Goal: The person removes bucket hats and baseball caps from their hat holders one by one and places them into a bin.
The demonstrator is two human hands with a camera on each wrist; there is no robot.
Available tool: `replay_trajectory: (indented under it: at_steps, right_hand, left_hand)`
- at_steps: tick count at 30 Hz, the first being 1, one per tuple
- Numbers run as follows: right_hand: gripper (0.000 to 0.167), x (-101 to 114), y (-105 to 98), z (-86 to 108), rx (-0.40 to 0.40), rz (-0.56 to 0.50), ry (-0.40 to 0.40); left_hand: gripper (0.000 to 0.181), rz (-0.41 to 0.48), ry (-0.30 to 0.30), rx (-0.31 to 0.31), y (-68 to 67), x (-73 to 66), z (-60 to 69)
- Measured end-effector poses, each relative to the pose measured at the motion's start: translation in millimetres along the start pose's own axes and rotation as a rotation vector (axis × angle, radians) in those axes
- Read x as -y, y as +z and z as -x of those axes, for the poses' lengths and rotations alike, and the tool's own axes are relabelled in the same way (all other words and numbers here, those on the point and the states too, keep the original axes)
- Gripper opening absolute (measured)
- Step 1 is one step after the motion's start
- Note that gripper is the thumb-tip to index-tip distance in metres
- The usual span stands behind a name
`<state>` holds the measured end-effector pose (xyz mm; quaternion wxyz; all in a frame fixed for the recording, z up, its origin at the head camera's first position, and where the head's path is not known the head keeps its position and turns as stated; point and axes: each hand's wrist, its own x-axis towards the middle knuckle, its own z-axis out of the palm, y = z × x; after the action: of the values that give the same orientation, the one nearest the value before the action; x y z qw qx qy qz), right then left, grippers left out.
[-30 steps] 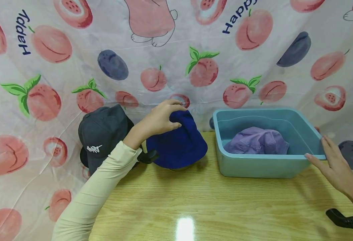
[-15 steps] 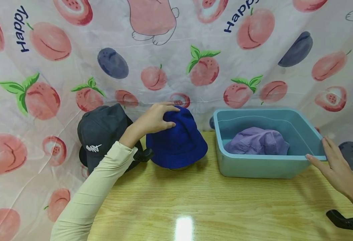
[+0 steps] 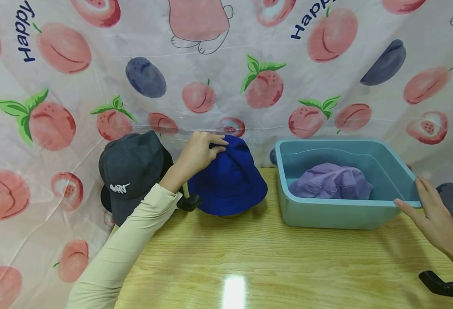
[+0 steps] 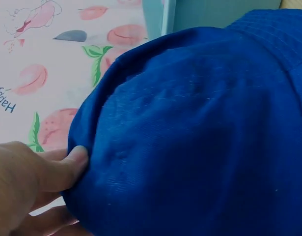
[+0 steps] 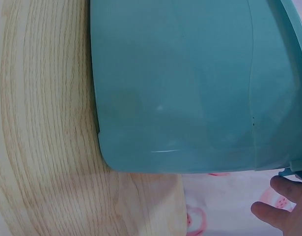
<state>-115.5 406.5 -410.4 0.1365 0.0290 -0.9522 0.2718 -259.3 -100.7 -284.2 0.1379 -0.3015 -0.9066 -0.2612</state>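
Note:
My left hand (image 3: 199,152) pinches the top of a blue bucket hat (image 3: 230,184) between thumb and fingers. Up close in the left wrist view, the thumb (image 4: 78,158) presses on the crown's fabric. The hat sits brim down on something mostly hidden beneath it. To the right, a teal plastic bin (image 3: 334,214) holds a crumpled purple cloth hat (image 3: 332,182). My right hand (image 3: 435,214) rests at the bin's right front corner, thumb and fingers fairly straight along the rim. Only some of its fingertips (image 5: 268,214) appear in the right wrist view.
Left of the blue hat stands a black baseball cap (image 3: 131,165) with white lettering, partly behind my left forearm. Everything rests on a wooden table (image 3: 272,266). A fruit-patterned cloth (image 3: 218,64) hangs behind it and down the left side.
My left thumb and fingers have drawn together on the blue hat's crown, which stood taller half a second ago than one second ago. The right hand and bin stay put.

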Motion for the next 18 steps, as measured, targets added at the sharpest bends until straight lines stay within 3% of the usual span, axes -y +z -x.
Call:
replay_trajectory:
  at_steps: [8, 18]
  right_hand:
    - [0.08, 0.6, 0.1, 1.8, 0.0, -0.005, 0.005]
    - [0.08, 0.0, -1.4, -0.2, 0.004, -0.009, 0.004]
  left_hand:
    - [0.016, 0.044, 0.027, -0.123, 5.2, 3.6, -4.0]
    - [0.012, 0.124, 0.041, -0.209, 3.4, 6.5, -6.9]
